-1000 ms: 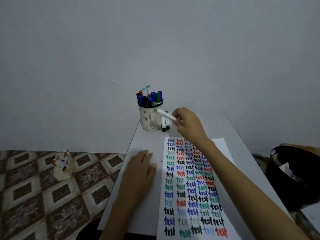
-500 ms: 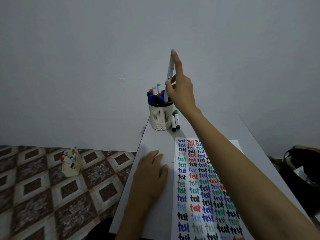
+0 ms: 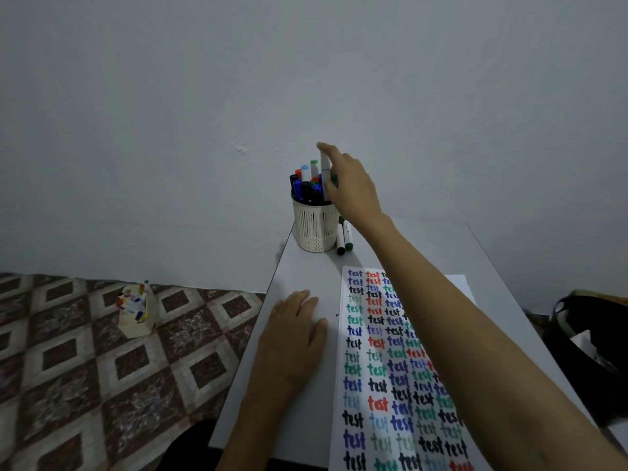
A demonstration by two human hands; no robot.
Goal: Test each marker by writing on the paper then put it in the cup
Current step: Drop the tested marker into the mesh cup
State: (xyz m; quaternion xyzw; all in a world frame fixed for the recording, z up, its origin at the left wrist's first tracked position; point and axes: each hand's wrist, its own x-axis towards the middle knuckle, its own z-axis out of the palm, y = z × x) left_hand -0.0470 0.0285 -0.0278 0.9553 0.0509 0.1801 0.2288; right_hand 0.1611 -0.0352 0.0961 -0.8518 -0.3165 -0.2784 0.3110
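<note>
A white slotted cup full of several markers stands at the far left corner of the white table. My right hand reaches over the cup's right rim and holds a white marker upright, its lower end down among the others in the cup. Two more markers lie on the table right of the cup, one black-capped and one green-capped. The paper, covered with rows of the coloured word "test", lies under my right forearm. My left hand rests flat on the table left of the paper.
A small cream box of markers stands on the patterned floor at the left. A black bag sits on the floor right of the table. A plain wall rises just behind the cup.
My right hand lifted the white marker from beside the cup, raised it upright above the cup, then lowered it into the cup. My left hand stayed flat.
</note>
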